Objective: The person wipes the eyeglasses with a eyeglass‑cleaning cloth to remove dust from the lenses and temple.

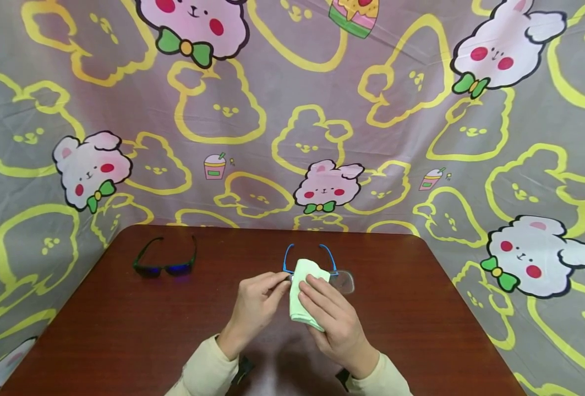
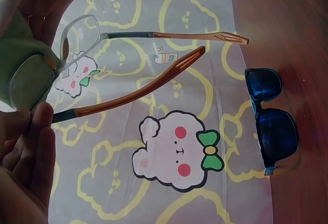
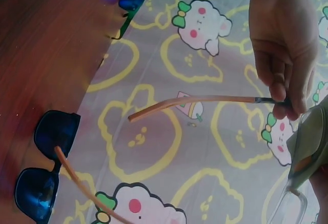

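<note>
My left hand (image 1: 256, 308) pinches clear-framed eyeglasses (image 1: 344, 283) near one hinge, above the table. My right hand (image 1: 340, 325) holds a folded pale green cloth (image 1: 302, 308) around the lens nearest the left hand. The other clear lens sticks out past the cloth, uncovered. In the left wrist view the eyeglasses' orange-brown temple arms (image 2: 138, 93) stand unfolded, with the cloth behind the wrapped lens. The right wrist view shows my left fingertips at the hinge, and the cloth is partly cut off by the frame edge.
Blue-armed sunglasses (image 2: 277, 137) lie on the table just beyond my hands, mostly hidden by the cloth in the head view. Dark sunglasses with green arms (image 1: 178, 269) rest at the table's far left. A patterned curtain (image 1: 322, 121) surrounds the brown table (image 1: 173, 330).
</note>
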Action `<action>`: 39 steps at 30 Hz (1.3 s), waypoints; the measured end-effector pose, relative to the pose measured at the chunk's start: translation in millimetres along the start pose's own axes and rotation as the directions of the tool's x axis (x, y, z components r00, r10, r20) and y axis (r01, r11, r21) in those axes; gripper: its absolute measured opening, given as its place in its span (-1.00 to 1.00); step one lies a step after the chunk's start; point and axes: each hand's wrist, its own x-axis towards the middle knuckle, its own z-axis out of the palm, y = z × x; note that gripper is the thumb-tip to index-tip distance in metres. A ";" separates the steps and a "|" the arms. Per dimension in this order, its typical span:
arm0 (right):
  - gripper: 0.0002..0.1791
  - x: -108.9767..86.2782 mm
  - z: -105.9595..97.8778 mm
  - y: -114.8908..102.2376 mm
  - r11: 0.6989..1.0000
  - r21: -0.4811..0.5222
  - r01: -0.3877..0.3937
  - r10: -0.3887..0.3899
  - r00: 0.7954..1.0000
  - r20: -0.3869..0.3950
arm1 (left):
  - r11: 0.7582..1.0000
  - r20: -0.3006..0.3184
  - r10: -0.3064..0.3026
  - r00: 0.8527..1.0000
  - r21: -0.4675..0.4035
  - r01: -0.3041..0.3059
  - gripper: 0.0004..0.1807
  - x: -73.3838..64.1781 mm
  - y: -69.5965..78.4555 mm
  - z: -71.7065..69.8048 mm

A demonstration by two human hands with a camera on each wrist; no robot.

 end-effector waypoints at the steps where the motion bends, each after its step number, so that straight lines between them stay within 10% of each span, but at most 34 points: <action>1: -0.68 0.1 -0.4 0.3 1.000 -0.001 0.008 -0.008 1.000 0.007 | 1.000 -0.007 0.003 1.000 0.001 -0.003 -0.83 -0.1 -0.7 0.1; 11: -0.68 -5.3 -5.9 7.8 1.000 0.014 -0.015 0.014 1.000 0.020 | 0.993 0.011 -0.066 0.998 -0.096 0.067 -0.82 -1.1 -2.9 -2.0; 20: -0.67 -1.3 2.9 6.3 0.999 0.020 -0.030 0.029 0.999 0.023 | 0.996 0.035 0.088 0.995 0.003 -0.088 -0.88 0.6 -4.0 0.5; 39: -0.71 -0.9 1.5 6.3 1.000 0.010 0.030 -0.030 0.999 0.028 | 0.992 -0.001 -0.046 0.999 -0.117 0.045 -0.85 -0.7 -13.0 -4.9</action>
